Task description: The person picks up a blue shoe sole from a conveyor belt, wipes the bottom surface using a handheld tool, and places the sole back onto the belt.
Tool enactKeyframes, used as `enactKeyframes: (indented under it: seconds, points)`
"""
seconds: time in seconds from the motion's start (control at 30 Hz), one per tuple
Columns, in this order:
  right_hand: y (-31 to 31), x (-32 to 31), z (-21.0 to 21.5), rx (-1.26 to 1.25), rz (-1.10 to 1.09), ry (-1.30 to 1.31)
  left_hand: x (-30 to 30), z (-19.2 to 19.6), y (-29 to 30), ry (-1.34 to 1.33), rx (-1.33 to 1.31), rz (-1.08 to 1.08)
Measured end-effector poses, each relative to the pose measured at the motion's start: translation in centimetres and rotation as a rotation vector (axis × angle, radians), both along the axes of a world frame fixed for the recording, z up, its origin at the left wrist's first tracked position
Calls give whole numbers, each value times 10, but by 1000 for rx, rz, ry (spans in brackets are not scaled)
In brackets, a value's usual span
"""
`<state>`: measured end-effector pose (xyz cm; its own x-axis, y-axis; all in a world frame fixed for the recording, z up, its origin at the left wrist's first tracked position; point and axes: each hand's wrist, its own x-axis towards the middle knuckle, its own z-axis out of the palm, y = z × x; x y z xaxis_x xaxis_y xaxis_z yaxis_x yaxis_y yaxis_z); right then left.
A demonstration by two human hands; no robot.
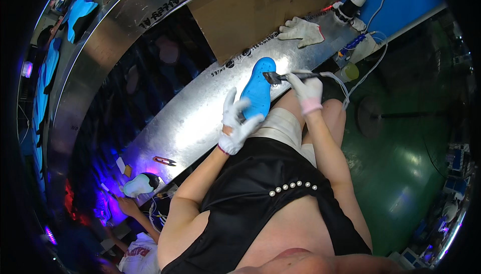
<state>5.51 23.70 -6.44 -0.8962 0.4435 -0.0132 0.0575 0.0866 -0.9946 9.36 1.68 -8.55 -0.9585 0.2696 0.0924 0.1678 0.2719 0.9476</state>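
My left hand (237, 123), in a white glove, grips the near end of a blue shoe insole (258, 89) and holds it over the metal bench (195, 123). In my right hand (306, 89), gloved in white too, is a slim grey corded tool (288, 77). Its tip touches the insole's upper right edge. A white cable (345, 86) trails from the tool to the right.
A spare white glove (302, 31) lies on the bench beside a cardboard sheet (260, 8). Small scissors (165, 161) lie lower left. Another person's hand (138, 186) works under purple light. Blue insoles (80, 13) ride a conveyor at upper left. The floor (401, 174) is green.
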Motion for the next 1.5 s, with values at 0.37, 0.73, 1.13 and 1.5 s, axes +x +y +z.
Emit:
enactKeyframes:
  seconds: [0.37, 0.73, 1.13, 1.5]
  points:
    - [-52, 2, 1, 671, 203, -89, -51, -9, 49, -1173, 1367, -139]
    - [-25, 15, 62, 593, 88, 497, -40, 20, 50, -1109, 1579, -323]
    - [-54, 62, 88, 942, 393, 681, -43, 17, 69, -573, 1204, -272]
    - [-62, 74, 97, 325, 311, 349, -67, 66, 36, -932, 1440, -403]
